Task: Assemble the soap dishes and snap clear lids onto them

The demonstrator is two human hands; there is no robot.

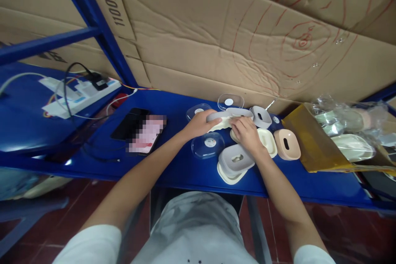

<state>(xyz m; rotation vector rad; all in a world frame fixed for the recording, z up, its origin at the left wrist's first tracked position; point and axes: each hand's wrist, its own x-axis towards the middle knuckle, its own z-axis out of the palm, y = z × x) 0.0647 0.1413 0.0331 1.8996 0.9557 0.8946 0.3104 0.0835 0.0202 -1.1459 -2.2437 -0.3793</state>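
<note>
Beyond the slotted grey tub (pixel 236 166) on the table (pixel 177 169), a pale grey container (pixel 219 115) sits wrapped in the left hand's (pixel 199 123) fingers; the right hand's (pixel 246 133) bunch beside its crumpled white piece (pixel 223 124), any pinch hidden. A hard tug could tear the piece.

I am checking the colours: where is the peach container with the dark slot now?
In the head view, the peach container sits on the blue table, right of the right hand, between the cream piece and the cardboard box.
</note>
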